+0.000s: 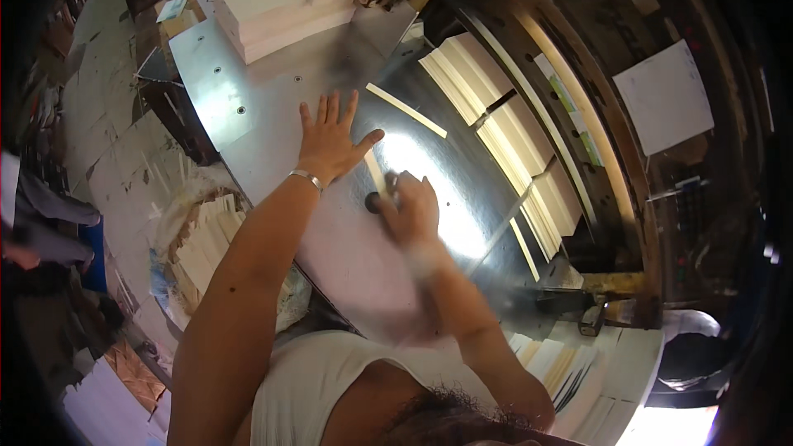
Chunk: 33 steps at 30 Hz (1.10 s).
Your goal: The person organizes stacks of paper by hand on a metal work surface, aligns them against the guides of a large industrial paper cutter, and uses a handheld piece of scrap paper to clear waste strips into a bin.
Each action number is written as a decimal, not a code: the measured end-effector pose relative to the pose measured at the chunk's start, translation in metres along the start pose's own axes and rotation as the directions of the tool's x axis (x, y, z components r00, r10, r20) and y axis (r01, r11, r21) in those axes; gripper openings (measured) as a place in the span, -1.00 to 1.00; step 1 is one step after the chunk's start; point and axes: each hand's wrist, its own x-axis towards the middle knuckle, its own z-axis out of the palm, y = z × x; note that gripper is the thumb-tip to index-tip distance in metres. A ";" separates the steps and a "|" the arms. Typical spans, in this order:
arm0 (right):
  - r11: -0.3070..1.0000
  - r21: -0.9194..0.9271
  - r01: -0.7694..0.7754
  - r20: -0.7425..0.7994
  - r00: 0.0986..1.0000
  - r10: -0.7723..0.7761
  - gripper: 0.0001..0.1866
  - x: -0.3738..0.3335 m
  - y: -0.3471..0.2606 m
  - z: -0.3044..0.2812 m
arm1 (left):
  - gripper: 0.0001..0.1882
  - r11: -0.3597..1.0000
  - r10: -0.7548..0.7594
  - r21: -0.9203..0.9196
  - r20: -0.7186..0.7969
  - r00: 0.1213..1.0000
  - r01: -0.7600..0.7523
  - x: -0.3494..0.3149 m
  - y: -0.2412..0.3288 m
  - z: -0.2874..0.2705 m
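My left hand (330, 140) lies open on the shiny metal table (347, 272), palm down with fingers spread. Close to its right, my right hand (413, 206) is closed around a dark, round-ended object (374, 201); the fingers cover most of it and motion blurs the hand. A narrow pale strip (374, 172) lies between the two hands. Beyond them rests a longer cream paper strip (406, 111). On the right, cut paper stacks (516, 140) stand in a row along the dark machine bar, with another thin strip (524, 249) beside them.
A thick block of paper (273, 12) sits at the table's far left. Offcuts (211, 239) fill a plastic bag beside the left edge. A white sheet (665, 97) hangs on the machine at right. Another person (49, 206) is at far left. More paper (570, 372) lies lower right.
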 end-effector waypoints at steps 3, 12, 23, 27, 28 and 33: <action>0.982 -0.051 0.180 -0.230 0.955 -0.187 -0.68 0.075 0.061 0.018 | 0.05 1.000 0.013 -0.015 -0.059 0.998 -0.014 0.003 0.001 0.005; 0.841 -0.349 -0.414 -0.010 0.899 0.438 0.08 0.221 0.171 -0.030 | -0.01 1.000 0.007 0.009 0.048 0.999 -0.007 0.003 0.007 -0.011; 0.896 -0.282 -0.343 0.055 0.927 0.372 -0.24 0.154 0.121 0.004 | -0.02 0.999 -0.030 0.013 0.027 0.999 0.030 0.012 0.008 -0.005; 0.930 -0.294 -0.219 0.012 0.972 0.233 -0.22 0.066 0.085 0.011 | -0.03 0.999 -0.047 0.003 0.030 0.998 0.046 0.015 0.005 -0.001; 0.936 -0.273 -0.223 0.045 0.969 0.244 -0.22 0.049 0.069 0.000 | -0.03 0.998 -0.058 0.008 0.027 0.998 0.057 0.014 0.003 -0.004; 0.864 -0.327 -0.382 0.047 0.907 0.419 -0.21 -0.012 0.105 -0.042 | -0.06 0.998 -0.063 0.031 0.081 0.995 0.061 0.015 0.011 -0.009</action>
